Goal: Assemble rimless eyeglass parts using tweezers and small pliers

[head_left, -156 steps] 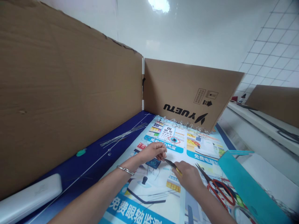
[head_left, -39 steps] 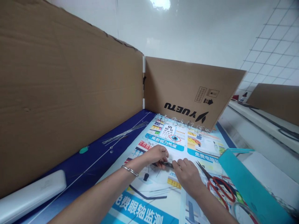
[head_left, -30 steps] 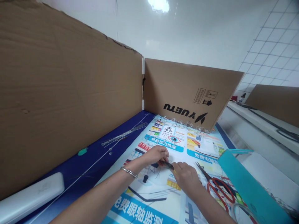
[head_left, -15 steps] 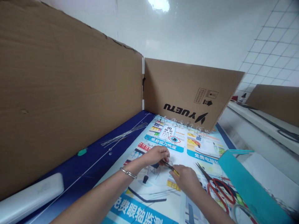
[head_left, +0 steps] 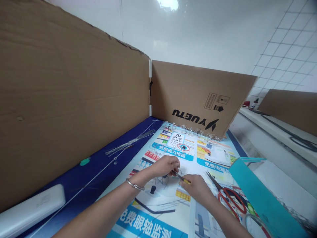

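Observation:
My right hand (head_left: 196, 187) is closed round the yellow handles of small pliers (head_left: 180, 177), whose metal end points left. Just left of it, my left hand (head_left: 167, 166) is closed in a pinch right at the pliers' jaws. Thin wire seems to curve about these fingertips, but what the left hand pinches is too small to make out. Below the hands, a few thin straight wires (head_left: 170, 203) lie on the printed poster sheet (head_left: 188, 168). Red-handled scissors (head_left: 229, 198) rest to the right of my right hand, blades pointing away.
Cardboard panels stand on the left (head_left: 74, 89) and at the back (head_left: 190, 89), with small wire pieces (head_left: 195, 130) along the back one. A wire bundle (head_left: 131, 142) lies left. A white case (head_left: 34, 208), a teal box (head_left: 264, 195) and a tape roll (head_left: 255, 224) flank the workspace.
The view has shifted slightly. Both hands stay together, and the pliers have turned a little in my right hand.

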The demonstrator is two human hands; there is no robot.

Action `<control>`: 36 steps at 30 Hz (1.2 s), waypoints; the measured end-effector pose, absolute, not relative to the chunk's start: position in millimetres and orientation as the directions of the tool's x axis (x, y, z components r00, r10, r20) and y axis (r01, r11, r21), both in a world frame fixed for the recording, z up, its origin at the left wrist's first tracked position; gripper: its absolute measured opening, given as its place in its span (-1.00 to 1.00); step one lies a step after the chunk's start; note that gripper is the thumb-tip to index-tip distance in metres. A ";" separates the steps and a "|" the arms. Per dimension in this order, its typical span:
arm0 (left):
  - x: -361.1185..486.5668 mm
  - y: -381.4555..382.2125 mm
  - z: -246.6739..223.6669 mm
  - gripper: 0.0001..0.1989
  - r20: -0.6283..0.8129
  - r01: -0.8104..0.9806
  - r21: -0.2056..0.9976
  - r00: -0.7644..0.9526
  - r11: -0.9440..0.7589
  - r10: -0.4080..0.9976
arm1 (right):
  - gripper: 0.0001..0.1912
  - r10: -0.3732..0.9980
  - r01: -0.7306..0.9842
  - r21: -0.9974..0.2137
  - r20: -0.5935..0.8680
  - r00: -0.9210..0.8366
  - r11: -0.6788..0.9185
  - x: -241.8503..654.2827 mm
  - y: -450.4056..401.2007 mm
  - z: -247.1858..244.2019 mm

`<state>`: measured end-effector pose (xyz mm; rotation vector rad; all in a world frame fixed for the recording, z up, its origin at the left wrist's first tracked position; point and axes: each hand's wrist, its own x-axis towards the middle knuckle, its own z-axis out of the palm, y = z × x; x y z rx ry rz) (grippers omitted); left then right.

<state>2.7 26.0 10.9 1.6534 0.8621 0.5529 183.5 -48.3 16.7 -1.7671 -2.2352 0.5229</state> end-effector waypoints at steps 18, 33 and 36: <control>-2.8 45.7 -7.0 -0.82 0.030 0.487 0.823 0.479 -0.293 0.877 | -0.77 0.987 0.960 -0.240 0.112 -0.119 0.143 172.8 -58.5 -0.3; -1.3 55.0 -20.7 -0.83 0.112 0.615 0.676 0.458 -0.406 0.882 | -0.70 0.933 0.933 -0.352 0.355 0.055 0.078 194.8 -40.3 -16.4; -0.8 56.9 -21.6 -0.81 0.103 0.616 0.679 0.459 -0.400 0.882 | -0.67 0.940 0.953 -0.288 0.340 0.008 0.096 201.3 -38.1 -14.4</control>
